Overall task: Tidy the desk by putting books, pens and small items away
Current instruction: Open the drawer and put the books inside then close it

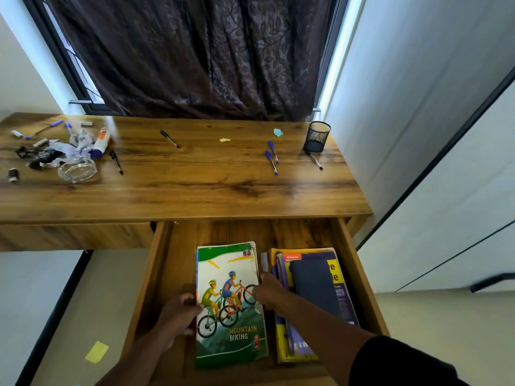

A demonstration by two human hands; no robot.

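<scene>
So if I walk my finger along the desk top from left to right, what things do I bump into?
Small dark roll → crumpled wrapper pile → glass ashtray → black pen → another black pen → yellow scrap → two blue pens → mesh pen holder.

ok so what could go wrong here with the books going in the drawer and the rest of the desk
The Mountain Biking book is worn at its edges; both hands, left hand and right hand, grip its sides, so pushing it down could crease the cover. The open drawer juts out and may get bumped. Loose blue pens near the mesh pen cup could roll off.
</scene>
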